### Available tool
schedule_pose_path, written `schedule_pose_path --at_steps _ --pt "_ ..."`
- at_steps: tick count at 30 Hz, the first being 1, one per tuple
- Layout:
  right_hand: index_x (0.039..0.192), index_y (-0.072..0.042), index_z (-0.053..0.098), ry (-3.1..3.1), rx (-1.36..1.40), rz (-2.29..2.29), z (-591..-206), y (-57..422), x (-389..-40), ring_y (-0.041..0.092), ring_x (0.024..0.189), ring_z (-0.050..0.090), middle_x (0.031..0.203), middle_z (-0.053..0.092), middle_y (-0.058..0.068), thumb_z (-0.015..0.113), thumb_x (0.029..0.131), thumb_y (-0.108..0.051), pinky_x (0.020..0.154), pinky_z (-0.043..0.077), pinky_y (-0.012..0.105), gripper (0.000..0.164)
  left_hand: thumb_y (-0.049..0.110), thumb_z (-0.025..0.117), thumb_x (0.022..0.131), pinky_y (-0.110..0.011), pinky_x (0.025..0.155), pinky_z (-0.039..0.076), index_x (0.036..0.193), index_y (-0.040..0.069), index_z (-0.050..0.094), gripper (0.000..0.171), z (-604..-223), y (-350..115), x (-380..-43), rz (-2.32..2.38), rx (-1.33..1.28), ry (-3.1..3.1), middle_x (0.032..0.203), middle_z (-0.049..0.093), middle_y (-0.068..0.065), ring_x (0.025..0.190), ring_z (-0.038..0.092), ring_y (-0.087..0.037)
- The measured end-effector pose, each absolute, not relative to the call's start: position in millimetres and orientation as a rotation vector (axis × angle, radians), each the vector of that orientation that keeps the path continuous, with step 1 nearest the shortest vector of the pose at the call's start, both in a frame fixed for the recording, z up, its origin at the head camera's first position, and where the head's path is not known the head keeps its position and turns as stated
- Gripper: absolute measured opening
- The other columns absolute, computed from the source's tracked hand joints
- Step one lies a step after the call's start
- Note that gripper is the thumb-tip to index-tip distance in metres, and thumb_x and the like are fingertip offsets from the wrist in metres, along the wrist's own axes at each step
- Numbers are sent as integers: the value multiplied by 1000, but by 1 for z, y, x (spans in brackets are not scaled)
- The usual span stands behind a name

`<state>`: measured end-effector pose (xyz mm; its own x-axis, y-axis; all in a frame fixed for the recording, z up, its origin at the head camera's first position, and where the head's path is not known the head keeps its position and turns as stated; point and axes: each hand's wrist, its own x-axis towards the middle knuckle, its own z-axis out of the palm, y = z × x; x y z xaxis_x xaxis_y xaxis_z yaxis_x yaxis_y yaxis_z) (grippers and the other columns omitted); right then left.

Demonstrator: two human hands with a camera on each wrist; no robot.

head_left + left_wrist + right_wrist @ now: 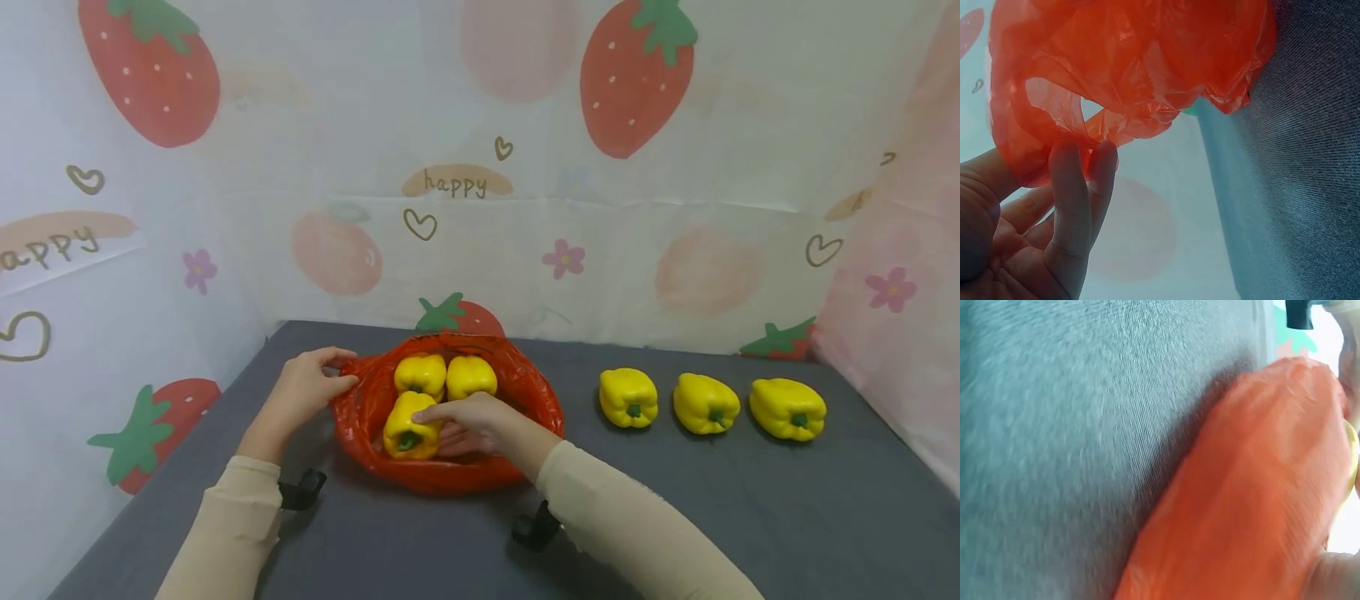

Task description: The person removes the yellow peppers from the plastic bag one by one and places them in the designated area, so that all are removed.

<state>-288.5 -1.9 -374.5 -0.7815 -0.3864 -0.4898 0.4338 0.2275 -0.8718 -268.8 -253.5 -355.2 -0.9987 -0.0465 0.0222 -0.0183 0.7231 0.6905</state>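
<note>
pinching the red bag (450,479) at its left edge with the left hand (300,392), grasping a yellow pepper (408,421) inside it with the right hand (480,421); seemingly reaching about halfway, counting two bagged peppers (471,375) behind, leaving three loose peppers (628,396) on the table (420,550).

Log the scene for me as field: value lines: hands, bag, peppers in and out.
Left hand: pinches edge of red plastic bag
Right hand: holds yellow bell pepper within bag's opening
Bag: mouth open, on dark gray table
Others inside: two yellow bell peppers
Outside: three yellow bell peppers, in a row right of bag
</note>
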Motion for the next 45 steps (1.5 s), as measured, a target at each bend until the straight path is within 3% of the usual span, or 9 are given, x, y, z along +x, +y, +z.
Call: schedule_pose_path --at_steps 6,19,33,45 --pt "133 5 49 1820 28 -1654 -365 13 -289 32 109 66 123 60 24 78 86 -28 98 55 45 63 24 63 97 -33 75 61 136 4 56 45 -355 -255 -268 -1154 51 -2882 131 61 -24 105 66 -33" --pt "135 6 50 1879 -34 -1597 -344 54 -287 30 112 67 130 59 25 74 90 -28 102 52 46 61 23 63 97 -32 73 60 136 4 57 44 -353 -253 -266 -1153 41 -2872 129 62 -24 101 68 -30" --pt "123 4 64 1945 -121 -1534 -334 101 -274 19 99 71 121 68 15 71 91 -28 95 57 40 45 22 64 97 -31 72 60 136 3 57 45 -356 -252 -268 -1145 34 -2880 130 61 -25 98 69 -29" --pt "135 7 54 1940 -223 -1498 -329 148 -266 19 108 69 126 67 13 62 97 -30 104 51 44 53 22 64 96 -34 73 61 136 2 56 45 -355 -252 -267 -1162 28 -2871 129 62 -25 99 68 -29"
